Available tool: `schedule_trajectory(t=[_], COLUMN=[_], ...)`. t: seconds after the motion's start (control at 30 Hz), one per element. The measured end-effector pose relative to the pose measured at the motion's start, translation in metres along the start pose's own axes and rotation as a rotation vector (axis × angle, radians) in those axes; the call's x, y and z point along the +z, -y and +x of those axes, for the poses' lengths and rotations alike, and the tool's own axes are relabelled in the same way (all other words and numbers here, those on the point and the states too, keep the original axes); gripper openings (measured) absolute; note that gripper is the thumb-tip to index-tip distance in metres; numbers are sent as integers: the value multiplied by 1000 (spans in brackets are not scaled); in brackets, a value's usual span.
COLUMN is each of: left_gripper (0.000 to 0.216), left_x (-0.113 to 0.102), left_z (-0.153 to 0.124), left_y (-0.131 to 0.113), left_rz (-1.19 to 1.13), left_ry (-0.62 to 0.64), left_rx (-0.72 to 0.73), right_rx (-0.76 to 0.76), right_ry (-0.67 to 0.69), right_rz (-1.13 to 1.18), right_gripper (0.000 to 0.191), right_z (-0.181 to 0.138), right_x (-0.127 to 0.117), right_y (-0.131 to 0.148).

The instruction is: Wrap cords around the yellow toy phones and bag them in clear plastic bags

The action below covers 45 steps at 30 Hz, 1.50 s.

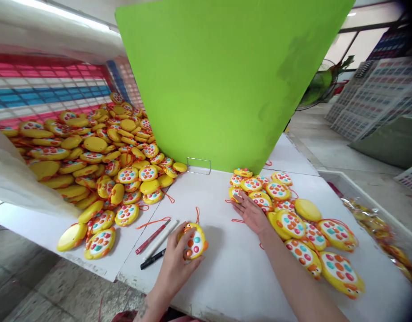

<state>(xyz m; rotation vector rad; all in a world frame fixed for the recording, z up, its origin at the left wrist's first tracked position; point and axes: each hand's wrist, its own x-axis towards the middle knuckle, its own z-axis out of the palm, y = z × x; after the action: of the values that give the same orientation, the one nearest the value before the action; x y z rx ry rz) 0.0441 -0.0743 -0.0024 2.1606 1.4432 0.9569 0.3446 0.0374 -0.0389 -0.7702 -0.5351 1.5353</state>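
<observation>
One dot-marked toy (197,244) (in left hand (176,260))

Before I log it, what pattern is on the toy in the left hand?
The toy has pink, orange and teal dots on white; head view shows it best.

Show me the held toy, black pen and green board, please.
Held toy (197,245), head view: on its dotted side.
Black pen (153,259), head view: on its exposed length.
Green board (212,89), head view: on its broad front.
</observation>
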Motion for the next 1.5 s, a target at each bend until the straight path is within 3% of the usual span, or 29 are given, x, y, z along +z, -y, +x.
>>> schedule_trajectory(t=[0.07,0.13,0.2,0.3,0.53,0.73,0.93,1.13,1.37,1.5], left_gripper=[64,67,68,73,80,58,68,69,67,64], left_x=[8,18,31,51,81,78,64,64,62,59], left_z=[-2,-1,2,7,5,0,4,12,11,9], left_y=[-2,-6,-10,-16,-10,-7,-14,-17,-17,-18], left_rz=[-20,-40,-64,-127,-341,-484,-721,-987,-837,-754], left_ry=[4,10,20,71,-36,-34,14,53,98,103], left_rx=[10,27,54,91,-74,-213,-259,-316,-297,-283], right_rx=[-12,53,239,244,198,187,177,73,42,33], right_ry=[-63,-28,151,312,248,311,355,261,241,284], right_rz=[-11,-57,-155,-212,-66,-86,-182,-325,-467,-488], right_gripper=[36,35,37,36,30,44,46,43,45,57], right_z=[-9,-27,-51,-81,-89,-89,-90,-89,-92,-96], right_x=[7,20,35,50,46,47,48,47,46,49], right_y=[-6,-20,-38,-59,-59,-59,-57,-61,-59,-52])
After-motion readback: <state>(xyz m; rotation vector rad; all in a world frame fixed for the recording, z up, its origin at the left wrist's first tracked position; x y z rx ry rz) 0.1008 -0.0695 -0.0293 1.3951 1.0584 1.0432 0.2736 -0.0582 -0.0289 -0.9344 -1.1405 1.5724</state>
